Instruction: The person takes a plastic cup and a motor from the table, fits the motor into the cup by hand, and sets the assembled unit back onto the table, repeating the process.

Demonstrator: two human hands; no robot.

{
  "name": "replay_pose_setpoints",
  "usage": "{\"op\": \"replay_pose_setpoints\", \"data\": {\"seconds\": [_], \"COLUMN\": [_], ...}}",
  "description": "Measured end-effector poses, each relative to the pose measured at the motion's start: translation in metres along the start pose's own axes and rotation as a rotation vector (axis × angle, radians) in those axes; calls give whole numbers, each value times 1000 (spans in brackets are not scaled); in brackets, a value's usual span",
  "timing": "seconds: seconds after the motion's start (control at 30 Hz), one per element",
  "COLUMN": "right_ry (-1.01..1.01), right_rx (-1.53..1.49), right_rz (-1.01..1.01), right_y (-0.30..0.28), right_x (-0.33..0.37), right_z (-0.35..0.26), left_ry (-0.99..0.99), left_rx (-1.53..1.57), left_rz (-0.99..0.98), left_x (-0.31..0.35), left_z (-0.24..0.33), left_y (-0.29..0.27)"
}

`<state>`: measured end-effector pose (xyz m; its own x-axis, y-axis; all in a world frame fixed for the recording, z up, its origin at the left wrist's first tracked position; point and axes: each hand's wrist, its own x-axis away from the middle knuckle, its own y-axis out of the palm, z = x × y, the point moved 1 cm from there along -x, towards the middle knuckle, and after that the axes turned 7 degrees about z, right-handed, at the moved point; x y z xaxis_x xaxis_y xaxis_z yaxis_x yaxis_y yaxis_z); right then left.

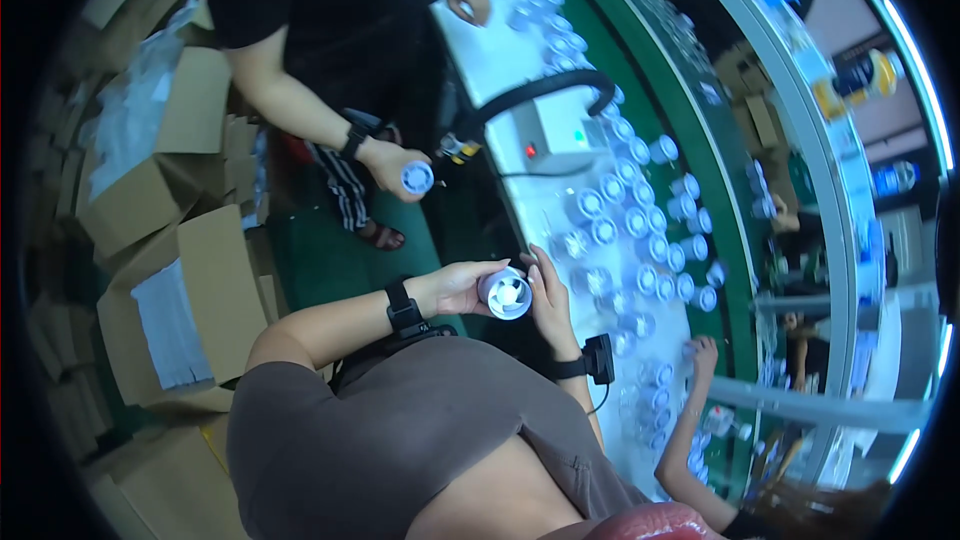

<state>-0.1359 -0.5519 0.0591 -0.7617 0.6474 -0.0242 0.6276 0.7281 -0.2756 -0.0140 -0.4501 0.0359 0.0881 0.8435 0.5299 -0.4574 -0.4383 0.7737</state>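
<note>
My left hand (460,288) is closed round a small white cylindrical part (507,294) with curved fan-like blades inside its round rim. It is held in front of my body, blades facing up toward me. Close along the part's right side is my right hand (551,305), its fingers stretched out and apart; whether they press on the rim is hard to tell. Both my wrists carry dark straps, and a small black box (599,358) sits on the right one. On the bench to my right stand several similar white-topped clear parts (603,230).
A co-worker's hand (392,168) holds a similar round part ahead of me. A white box (567,136) with lights and a curved black hose (545,87) stand on the white bench (508,125). Open cardboard boxes (222,260) crowd the left. Another person's arm (690,420) reaches in at right.
</note>
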Motion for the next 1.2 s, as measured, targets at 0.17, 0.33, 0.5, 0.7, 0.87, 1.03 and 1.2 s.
{"op": "replay_pose_setpoints", "data": {"seconds": [0.17, 0.33, 0.5, 0.7, 0.87, 1.03, 1.2], "right_ry": [199, 330, 418, 511, 560, 568, 541], "right_rx": [-103, -274, -205, -192, -180, -167, -193], "right_rz": [77, 233, 315, 416, 457, 470, 528], "right_y": [21, 22, 21, 16, 14, 16, 8], "right_x": [-22, -27, -3, 23, 36, 41, 45], "right_z": [-4, 4, 4, 11, 13, 10, 11], "left_ry": [-42, -64, -81, -215, -150, -10, 156], "left_rx": [194, 106, -9, -67, 323, 288, 147], "left_rz": [15, 219, 419, 412, 483, 510, 586], "left_x": [34, 22, -9, -48, -77, -102, -111], "left_z": [24, 39, 37, 30, 59, 105, 117], "left_y": [-41, -139, -170, -179, -190, -212, -217]}}
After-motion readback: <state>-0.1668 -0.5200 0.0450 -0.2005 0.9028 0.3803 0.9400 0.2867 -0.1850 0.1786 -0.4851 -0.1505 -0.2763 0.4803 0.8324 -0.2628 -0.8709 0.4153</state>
